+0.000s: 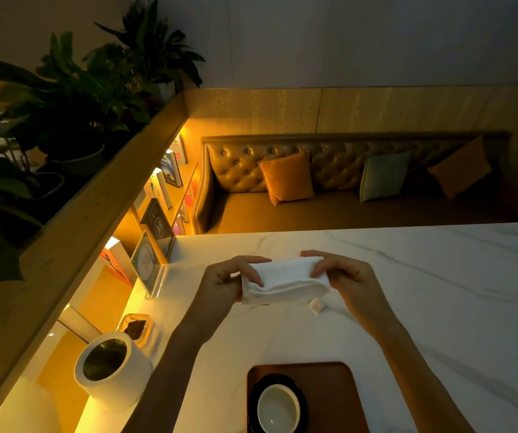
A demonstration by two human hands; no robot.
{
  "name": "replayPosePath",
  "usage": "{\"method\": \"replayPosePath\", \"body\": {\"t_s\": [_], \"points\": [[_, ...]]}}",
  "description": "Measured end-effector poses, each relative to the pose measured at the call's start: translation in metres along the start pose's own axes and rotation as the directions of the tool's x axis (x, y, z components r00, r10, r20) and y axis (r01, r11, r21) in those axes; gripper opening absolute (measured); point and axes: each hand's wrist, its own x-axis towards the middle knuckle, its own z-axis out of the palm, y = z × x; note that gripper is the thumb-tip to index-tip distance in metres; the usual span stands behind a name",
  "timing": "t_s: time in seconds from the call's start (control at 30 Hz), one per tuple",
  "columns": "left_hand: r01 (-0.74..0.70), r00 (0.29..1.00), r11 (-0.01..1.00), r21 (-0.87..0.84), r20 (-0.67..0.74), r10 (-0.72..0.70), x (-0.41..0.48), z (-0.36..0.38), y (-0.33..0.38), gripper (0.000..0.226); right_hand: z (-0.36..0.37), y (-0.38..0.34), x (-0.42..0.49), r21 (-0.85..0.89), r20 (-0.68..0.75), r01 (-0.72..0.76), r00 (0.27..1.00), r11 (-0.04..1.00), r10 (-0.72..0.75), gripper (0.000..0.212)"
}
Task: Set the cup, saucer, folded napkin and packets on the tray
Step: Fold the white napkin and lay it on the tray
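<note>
1. Napkin (284, 281), soft white cloth folded into a thick oblong, is held mid-frame over the veined marble table (439, 292).
2. Left hand (223, 282) pinches its left end and right hand (348, 276) pinches its right end.
3. One small pale packet (316, 306) lies on the marble just below it.
4. At bottom centre, a round cream cup (278, 407) sits in a glossy black saucer (282, 379) on the rounded brown tray (329, 389).
</note>
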Motion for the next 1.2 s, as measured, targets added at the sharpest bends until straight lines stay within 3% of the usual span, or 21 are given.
{"method": "replayPosePath", "body": {"t_s": [0.1,0.17,0.23,0.27,0.3,0.4,0.5,0.6,0.8,0.97,1.2], "points": [[0.195,0.981,0.92,-0.34,0.048,-0.19,-0.004,0.005,-0.008,0.049,-0.003,0.003,-0.013,0.028,0.01,-0.127,0.992,0.991,0.127,0.041],[0.303,0.953,0.757,-0.579,0.157,-0.261,-0.009,0.007,-0.017,0.045,-0.007,0.003,-0.025,0.029,0.02,-0.208,0.978,0.978,0.207,0.042],[0.356,0.934,0.543,-0.76,0.276,-0.227,-0.015,0.009,-0.026,0.051,-0.012,0.002,-0.038,0.059,0.041,-0.288,0.957,0.956,0.286,0.042],[0.357,0.934,0.501,-0.788,0.3,-0.192,-0.018,0.011,-0.03,0.057,-0.015,0.002,-0.044,0.073,0.051,-0.329,0.944,0.941,0.326,0.044],[0.352,0.936,0.529,-0.772,0.307,-0.174,-0.02,0.014,-0.034,0.061,-0.017,0.002,-0.049,0.08,0.055,-0.372,0.928,0.925,0.369,0.046],[0.35,0.936,0.774,-0.528,0.238,-0.26,-0.028,0.03,-0.047,0.056,-0.017,0.007,-0.065,0.047,-0.024,-0.467,0.883,0.883,0.468,0.045],[0.362,0.932,0.901,-0.24,0.101,-0.348,-0.035,0.047,-0.059,0.041,-0.018,0.009,-0.076,0.008,-0.102,-0.498,0.862,0.867,0.497,0.023],[0.368,0.929,0.914,-0.173,0.111,-0.353,-0.042,0.058,-0.065,0.025,-0.024,0.012,-0.087,0.017,-0.121,-0.54,0.834,0.841,0.538,0.018],[0.373,0.927,0.918,-0.131,0.086,-0.365,-0.042,0.078,-0.069,0.036,-0.04,0.025,-0.104,-0.003,-0.084,-0.617,0.784,0.787,0.615,0.026],[0.396,0.918,0.916,-0.06,0.003,-0.396,-0.039,0.113,-0.085,0.019,-0.062,0.04,-0.115,0.078,-0.101,-0.635,0.762,0.768,0.64,0.022],[0.506,0.862,0.853,0.128,-0.092,-0.498,-0.066,0.173,-0.153,0.024,-0.106,0.105,-0.156,0.071,-0.06,-0.787,0.61,0.613,0.79,0.024]]}}
